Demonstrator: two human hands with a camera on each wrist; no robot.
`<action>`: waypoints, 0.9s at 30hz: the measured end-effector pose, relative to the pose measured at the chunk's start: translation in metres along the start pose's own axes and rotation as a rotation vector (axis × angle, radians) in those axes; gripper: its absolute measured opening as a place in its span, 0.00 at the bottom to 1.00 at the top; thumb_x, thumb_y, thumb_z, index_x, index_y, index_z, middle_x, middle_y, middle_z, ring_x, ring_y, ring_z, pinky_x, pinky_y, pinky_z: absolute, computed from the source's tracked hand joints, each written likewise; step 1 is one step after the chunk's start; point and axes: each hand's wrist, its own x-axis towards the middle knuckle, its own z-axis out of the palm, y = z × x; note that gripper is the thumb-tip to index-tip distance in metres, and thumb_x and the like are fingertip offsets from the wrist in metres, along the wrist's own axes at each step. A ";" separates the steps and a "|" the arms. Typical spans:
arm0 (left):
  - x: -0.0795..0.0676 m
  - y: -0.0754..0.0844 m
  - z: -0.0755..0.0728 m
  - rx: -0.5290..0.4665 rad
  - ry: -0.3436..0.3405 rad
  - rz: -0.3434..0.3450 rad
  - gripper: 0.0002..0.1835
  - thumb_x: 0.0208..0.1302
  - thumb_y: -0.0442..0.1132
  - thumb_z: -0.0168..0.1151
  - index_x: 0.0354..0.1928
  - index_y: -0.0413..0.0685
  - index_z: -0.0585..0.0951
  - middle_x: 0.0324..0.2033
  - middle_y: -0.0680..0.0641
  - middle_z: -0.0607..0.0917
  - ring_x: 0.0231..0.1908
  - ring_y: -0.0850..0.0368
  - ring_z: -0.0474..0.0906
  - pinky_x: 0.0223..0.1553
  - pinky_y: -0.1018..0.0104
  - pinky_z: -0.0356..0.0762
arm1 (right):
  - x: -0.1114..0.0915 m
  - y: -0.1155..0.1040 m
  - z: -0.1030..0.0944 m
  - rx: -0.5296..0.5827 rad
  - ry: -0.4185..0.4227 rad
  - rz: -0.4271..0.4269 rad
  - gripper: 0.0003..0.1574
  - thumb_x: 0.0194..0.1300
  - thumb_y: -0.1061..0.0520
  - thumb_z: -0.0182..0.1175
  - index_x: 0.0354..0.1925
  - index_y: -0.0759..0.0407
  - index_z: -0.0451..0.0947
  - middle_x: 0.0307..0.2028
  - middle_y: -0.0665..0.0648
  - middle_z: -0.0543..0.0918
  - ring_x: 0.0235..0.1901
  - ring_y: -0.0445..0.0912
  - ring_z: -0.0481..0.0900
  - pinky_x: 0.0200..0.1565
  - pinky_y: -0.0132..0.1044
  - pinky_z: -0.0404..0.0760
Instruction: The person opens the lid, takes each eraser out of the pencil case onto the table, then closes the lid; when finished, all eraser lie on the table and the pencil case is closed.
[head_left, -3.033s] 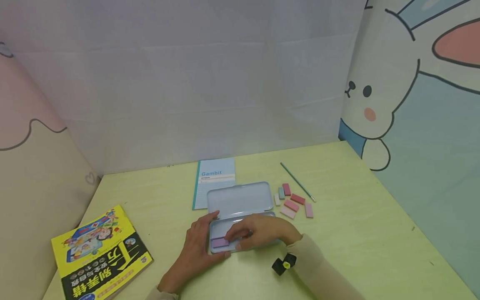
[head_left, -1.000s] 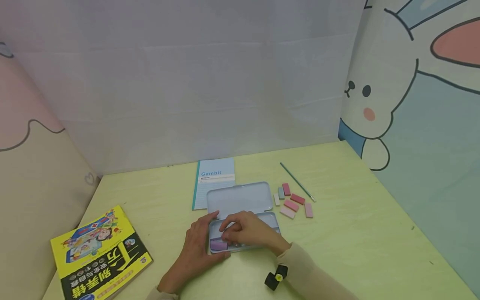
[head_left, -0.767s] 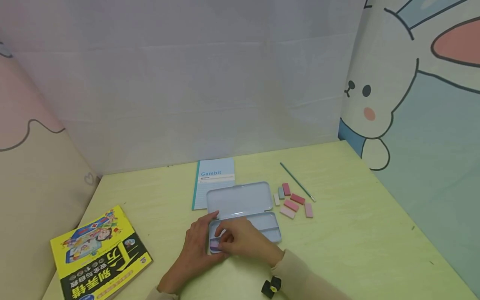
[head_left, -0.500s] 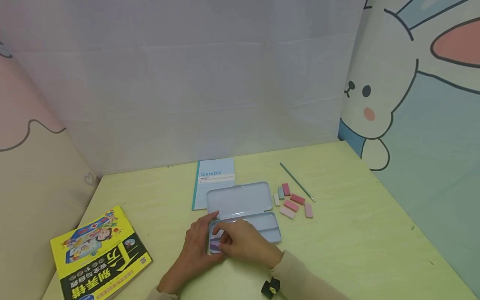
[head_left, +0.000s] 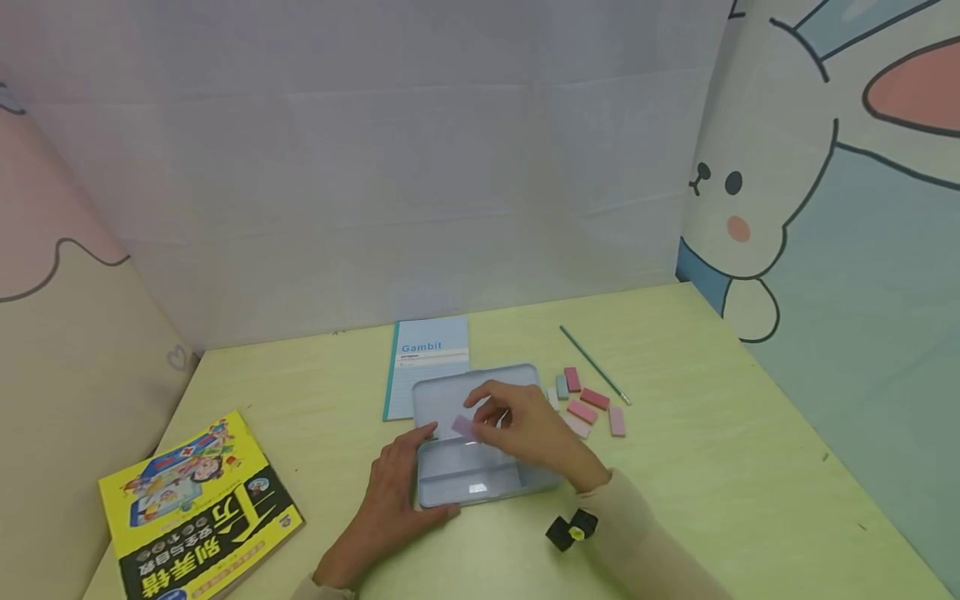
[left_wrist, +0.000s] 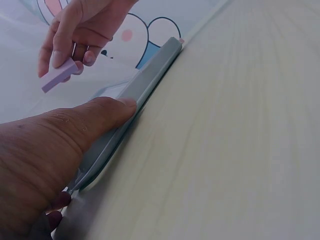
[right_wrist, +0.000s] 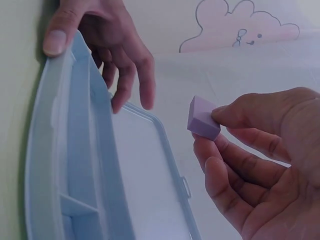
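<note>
A light-blue pencil case [head_left: 450, 492] lies on the table with its lid [head_left: 435, 398] folded back, its far left corner over a notebook. Inside, dividers split the tray into compartments. My left hand [head_left: 397, 492] holds the case's left end, thumb on the front edge in the left wrist view [left_wrist: 100, 117] and fingers spread along the far side. My right hand [head_left: 528, 425] pinches a purple eraser [head_left: 462, 427] between thumb and fingers, raised above the case near the hinge. In the right wrist view the eraser [right_wrist: 202, 117] is a small block, apart from the case.
Several pink, red, white and grey-green erasers [head_left: 595, 398] lie right of the case, near a green pencil [head_left: 596, 364]. Behind the case is the Gambit notebook [head_left: 431, 342]. A thick yellow and black book [head_left: 198, 500] lies at the left.
My right hand has lifted the purple eraser out of the case's front left compartment, moving it up and right over the lid. My left hand has stayed on the case.
</note>
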 end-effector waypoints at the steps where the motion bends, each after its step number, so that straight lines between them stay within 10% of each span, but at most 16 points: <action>1: 0.000 0.000 0.000 0.000 0.000 -0.001 0.64 0.43 0.55 0.89 0.82 0.60 0.62 0.72 0.53 0.74 0.68 0.50 0.70 0.63 0.46 0.67 | 0.000 0.002 -0.004 0.005 0.023 0.007 0.14 0.69 0.60 0.69 0.53 0.55 0.85 0.38 0.53 0.94 0.36 0.36 0.87 0.41 0.30 0.84; 27: 0.000 -0.001 0.002 0.010 0.017 0.013 0.63 0.43 0.57 0.88 0.82 0.60 0.63 0.72 0.54 0.75 0.67 0.51 0.71 0.62 0.47 0.68 | -0.005 0.061 -0.060 0.252 0.232 0.237 0.20 0.73 0.67 0.62 0.61 0.64 0.82 0.47 0.71 0.87 0.35 0.48 0.89 0.39 0.40 0.89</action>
